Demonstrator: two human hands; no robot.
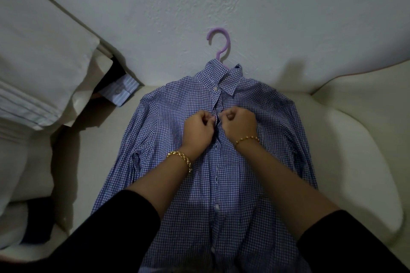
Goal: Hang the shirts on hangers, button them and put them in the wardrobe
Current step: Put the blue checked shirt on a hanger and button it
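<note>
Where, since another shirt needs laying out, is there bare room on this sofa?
Widest: the cream cushion right of the checked shirt, out to the sofa's edge. Narrower: the strip between the shirt and the folded white pile. Crowded: far left, with that pile and a striped shirt.

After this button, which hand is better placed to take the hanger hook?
Probably right: the right hand lies nearer the hanger hook than the left hand; both pinch the checked shirt at its placket.

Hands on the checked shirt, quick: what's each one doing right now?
Left hand: pinches the checked shirt at its front opening.
Right hand: pinches the checked shirt on the opening's other side.
</note>
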